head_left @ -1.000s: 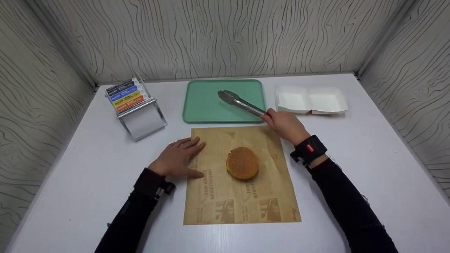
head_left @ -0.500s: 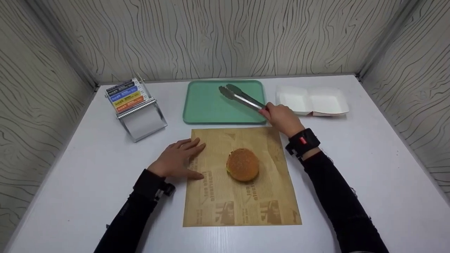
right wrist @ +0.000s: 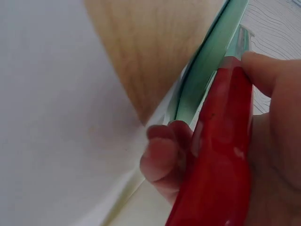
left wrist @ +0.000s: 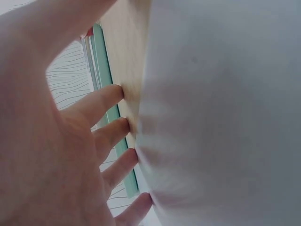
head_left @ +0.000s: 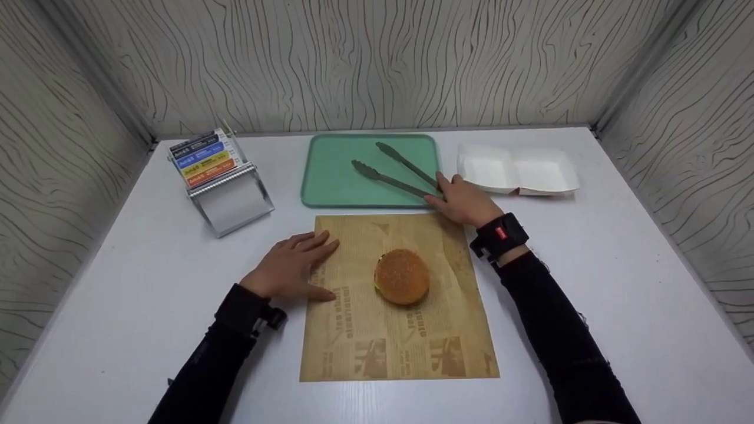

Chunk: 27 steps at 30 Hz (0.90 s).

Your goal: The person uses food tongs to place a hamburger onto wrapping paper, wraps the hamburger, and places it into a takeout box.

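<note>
Over the green tray (head_left: 324, 176) in the head view are metal tongs (head_left: 393, 181), their two arms spread apart. My right hand (head_left: 468, 203) holds them at the near end, by the tray's front right corner. In the right wrist view the thumb lies on a red tongs handle (right wrist: 221, 141), with curled fingers below it. Left of centre, my left hand (head_left: 288, 268) rests with spread fingers on the left edge of a printed brown paper sheet (head_left: 353, 241). A hamburger (head_left: 402, 277) sits on that sheet, between the hands.
A white two-part paper box (head_left: 545, 171) lies open at the back right. At the back left stands a metal dispenser (head_left: 230, 203) with several coloured label rolls (head_left: 203, 162). Patterned panels (head_left: 353, 65) wall in the white table (head_left: 589, 282) at the back and sides.
My right hand has moved slightly left and lower over the tray's front right corner. The tongs' arms have spread from close together to wide apart. My left hand stays on the paper.
</note>
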Each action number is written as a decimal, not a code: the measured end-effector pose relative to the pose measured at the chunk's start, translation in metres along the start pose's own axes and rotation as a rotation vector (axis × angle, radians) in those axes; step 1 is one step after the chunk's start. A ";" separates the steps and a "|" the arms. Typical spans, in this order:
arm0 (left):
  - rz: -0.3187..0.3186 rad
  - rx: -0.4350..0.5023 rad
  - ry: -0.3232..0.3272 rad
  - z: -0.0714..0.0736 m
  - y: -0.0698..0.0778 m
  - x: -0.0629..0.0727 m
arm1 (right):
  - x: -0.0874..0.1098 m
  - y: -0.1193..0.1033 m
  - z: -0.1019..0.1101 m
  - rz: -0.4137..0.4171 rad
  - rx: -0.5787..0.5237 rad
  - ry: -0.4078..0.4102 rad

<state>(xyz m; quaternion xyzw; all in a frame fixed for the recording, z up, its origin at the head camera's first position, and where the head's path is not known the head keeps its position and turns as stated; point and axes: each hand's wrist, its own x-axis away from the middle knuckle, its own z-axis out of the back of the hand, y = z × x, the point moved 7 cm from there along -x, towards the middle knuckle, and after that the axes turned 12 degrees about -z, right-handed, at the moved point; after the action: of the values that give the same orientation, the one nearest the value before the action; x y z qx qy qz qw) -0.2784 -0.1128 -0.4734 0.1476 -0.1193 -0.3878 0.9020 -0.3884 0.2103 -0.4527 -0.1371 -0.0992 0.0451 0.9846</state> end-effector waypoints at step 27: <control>0.160 0.104 0.113 -0.001 -0.011 -0.004 | 0.129 -0.009 -0.017 0.388 0.028 0.006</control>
<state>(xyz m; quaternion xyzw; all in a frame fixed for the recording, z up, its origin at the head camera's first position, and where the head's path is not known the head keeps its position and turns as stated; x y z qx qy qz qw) -0.2882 -0.1173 -0.4784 0.2060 -0.0995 -0.2990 0.9264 -0.2583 0.2117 -0.4426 -0.1402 -0.0674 0.2350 0.9595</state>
